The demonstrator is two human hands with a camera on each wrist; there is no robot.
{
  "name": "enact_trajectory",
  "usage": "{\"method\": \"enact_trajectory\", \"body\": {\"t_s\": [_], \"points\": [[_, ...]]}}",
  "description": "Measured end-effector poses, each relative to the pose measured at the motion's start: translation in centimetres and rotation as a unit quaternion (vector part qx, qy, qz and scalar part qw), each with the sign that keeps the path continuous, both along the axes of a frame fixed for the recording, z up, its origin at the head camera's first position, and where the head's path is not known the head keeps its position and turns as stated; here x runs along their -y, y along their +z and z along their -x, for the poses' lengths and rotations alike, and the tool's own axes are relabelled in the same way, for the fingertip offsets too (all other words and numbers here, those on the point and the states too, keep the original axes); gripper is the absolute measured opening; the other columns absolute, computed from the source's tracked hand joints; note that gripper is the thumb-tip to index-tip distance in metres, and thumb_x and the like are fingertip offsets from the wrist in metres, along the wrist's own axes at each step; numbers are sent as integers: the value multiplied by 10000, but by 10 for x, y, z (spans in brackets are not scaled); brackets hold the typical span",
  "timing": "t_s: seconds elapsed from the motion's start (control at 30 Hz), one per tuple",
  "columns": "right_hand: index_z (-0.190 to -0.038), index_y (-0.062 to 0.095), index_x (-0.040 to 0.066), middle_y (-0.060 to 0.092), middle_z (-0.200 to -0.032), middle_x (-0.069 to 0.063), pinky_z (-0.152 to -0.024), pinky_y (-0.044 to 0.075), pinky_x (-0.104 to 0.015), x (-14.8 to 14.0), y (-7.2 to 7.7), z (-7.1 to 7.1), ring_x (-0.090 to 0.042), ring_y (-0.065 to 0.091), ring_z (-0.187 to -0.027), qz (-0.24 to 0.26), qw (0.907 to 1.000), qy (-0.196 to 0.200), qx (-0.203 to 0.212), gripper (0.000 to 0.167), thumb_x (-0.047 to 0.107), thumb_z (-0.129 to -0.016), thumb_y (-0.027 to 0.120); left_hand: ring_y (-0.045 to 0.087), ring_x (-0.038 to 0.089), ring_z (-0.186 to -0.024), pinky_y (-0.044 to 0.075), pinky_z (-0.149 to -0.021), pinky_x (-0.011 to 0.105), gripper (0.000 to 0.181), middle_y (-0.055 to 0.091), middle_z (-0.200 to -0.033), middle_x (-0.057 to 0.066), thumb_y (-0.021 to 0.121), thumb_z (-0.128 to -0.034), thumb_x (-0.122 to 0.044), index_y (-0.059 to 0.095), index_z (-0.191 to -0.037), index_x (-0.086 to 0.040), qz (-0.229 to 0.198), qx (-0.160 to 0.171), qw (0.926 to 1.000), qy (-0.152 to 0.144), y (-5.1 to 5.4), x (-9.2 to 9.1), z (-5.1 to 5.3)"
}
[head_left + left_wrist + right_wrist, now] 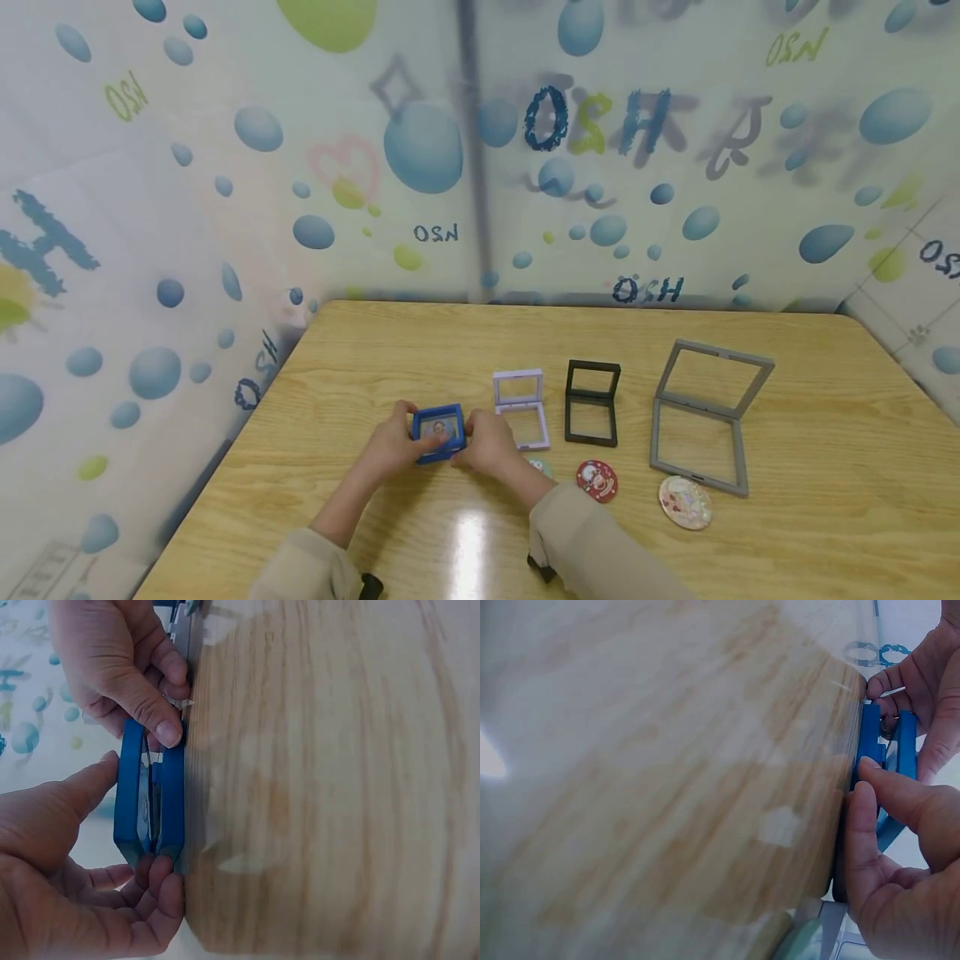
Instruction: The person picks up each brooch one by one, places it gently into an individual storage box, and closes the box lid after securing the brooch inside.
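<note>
A small blue hinged display frame [441, 410] with clear film sits at the table's left-centre, its two halves folded nearly together with a narrow gap. Through the film shows a printed piece [439, 427], its full outline unclear. My left hand [393, 437] holds the frame's left side, thumb on the upper half and fingers at its edge, as the left wrist view shows. On the right side, my right hand [491, 446] pinches the lower half's edge. Partly behind the right hand stands an opened lilac frame [519, 372]; a greenish round badge [540, 467] shows beside the forearm.
Further right stand an opened black frame [591, 442] and a larger opened grey frame [697, 478]. A red round badge [597, 481] and a pale patterned round badge [686, 502] lie before them. A printed curtain [525, 275] hangs behind the wooden table [375, 350].
</note>
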State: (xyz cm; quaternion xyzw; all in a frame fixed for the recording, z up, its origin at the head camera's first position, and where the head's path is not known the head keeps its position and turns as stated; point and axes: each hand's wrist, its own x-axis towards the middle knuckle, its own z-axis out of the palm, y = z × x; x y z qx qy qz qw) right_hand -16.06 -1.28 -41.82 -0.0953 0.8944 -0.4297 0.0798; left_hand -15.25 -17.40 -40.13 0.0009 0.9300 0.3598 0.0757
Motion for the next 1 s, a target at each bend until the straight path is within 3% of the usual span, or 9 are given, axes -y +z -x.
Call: {"method": "enact_trajectory", "body": {"t_s": [0.23,0.6,1.0], "points": [[-796,562,-17,574,-734,-82,-572,461,-268,1,1,-1,-225,542,-679,-117,9998,-56,-125,379,67,-550,838,529,220,-685,428,-601,358,718,594,-819,167,742,-722,-331,382,-1207,56,419,-326,9985,-157,-2,-2,-1],[-790,555,-17,574,-724,-85,-574,456,-274,1,0,-1,-228,540,-672,-200,9996,-34,-180,371,43,-548,830,559,273,-724,441,-644,412,687,593,-841,203,751,-714,-313,398,-1168,62,757,-448,9960,-171,-1,-7,-1],[-769,543,-9,564,-713,-76,-586,462,-296,1,1,-1,-221,530,-672,-179,9998,-23,-96,346,28,-557,813,547,266,-704,431,-622,402,665,582,-808,185,757,-709,-295,403,-1145,60,841,-570,9946,-216,-4,-8,-1]]}}
